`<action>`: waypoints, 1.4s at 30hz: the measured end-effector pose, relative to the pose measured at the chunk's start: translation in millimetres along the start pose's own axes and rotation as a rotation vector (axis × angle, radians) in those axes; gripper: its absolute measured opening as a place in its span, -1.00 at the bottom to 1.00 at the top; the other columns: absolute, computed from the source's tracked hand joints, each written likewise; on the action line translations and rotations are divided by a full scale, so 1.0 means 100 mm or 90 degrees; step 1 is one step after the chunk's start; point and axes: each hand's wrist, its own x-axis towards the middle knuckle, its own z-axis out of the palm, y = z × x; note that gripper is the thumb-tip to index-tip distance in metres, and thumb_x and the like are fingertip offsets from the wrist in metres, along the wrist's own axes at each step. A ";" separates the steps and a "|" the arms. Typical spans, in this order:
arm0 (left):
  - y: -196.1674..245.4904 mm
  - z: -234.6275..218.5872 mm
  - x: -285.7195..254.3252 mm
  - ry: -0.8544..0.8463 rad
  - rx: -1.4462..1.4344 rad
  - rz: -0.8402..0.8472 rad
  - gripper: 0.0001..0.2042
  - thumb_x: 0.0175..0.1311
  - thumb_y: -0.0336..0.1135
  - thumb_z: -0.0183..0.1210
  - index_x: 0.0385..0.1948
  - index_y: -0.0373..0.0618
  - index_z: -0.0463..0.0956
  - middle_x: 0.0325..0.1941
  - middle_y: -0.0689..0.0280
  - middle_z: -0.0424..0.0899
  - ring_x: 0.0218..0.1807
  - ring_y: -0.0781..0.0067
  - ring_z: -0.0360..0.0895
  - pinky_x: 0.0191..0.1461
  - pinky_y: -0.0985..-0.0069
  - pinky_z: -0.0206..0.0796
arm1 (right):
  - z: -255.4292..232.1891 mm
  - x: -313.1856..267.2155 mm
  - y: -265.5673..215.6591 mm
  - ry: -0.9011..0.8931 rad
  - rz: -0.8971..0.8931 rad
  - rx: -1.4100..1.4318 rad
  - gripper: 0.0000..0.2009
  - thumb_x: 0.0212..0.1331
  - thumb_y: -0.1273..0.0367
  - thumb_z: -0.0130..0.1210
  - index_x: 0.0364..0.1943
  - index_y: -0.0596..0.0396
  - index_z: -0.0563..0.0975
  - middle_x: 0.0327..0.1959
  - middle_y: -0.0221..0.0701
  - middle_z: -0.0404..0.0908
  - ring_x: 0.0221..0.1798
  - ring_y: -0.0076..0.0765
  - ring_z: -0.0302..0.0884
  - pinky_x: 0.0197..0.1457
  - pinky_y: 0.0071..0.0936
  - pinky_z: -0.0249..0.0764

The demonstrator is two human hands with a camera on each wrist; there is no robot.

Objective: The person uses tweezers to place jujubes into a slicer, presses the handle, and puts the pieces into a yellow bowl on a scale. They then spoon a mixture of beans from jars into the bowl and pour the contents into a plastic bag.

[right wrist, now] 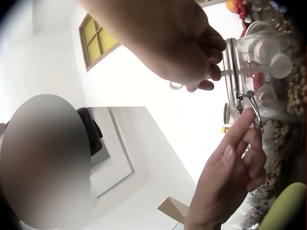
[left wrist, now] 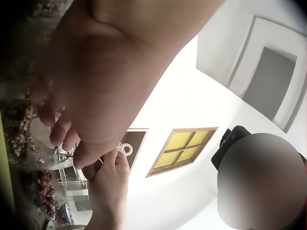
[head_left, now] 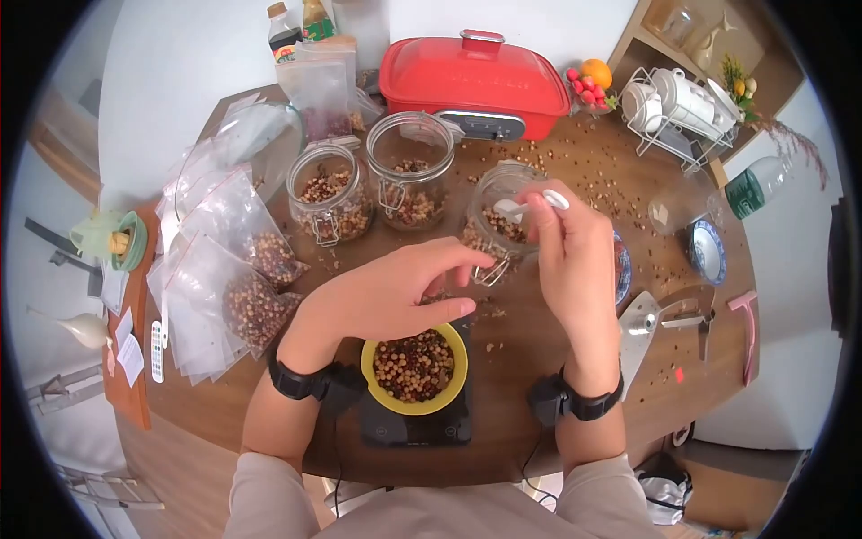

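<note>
My right hand (head_left: 575,260) pinches the ringed handle of a white plastic spoon (head_left: 510,210) over an open glass clip-top jar (head_left: 481,193). In the right wrist view the spoon's bowl (right wrist: 280,65) is down inside that jar, above the mixed beans. My left hand (head_left: 382,287) reaches to the jar's front, fingers extended, its index fingertip at the wire clasp (right wrist: 259,115). Below the left hand, a yellow bowl (head_left: 413,410) full of mixed beans stands on a black kitchen scale (head_left: 417,433). The left palm hides part of the bowl's far rim.
Two more open jars (head_left: 328,211) with beans stand left of this one. Plastic bags (head_left: 215,287) of beans lie at the left. A red electric cooker (head_left: 467,76) stands behind. Loose beans (head_left: 611,180) scatter rightward, near a blue-patterned bowl (head_left: 708,251) and a metal plate (head_left: 639,337).
</note>
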 end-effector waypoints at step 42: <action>0.01 -0.90 -2.14 0.489 0.320 -0.399 -0.58 0.34 0.04 0.24 -0.10 -0.20 0.61 -0.22 0.16 0.69 -0.23 0.33 0.58 -0.06 0.39 0.39 | -0.43 -0.56 -1.04 -0.191 -0.159 0.090 -0.81 0.19 0.36 0.29 -0.44 0.08 0.49 -0.72 -0.34 0.37 -0.66 -0.21 0.37 -0.55 -0.34 0.22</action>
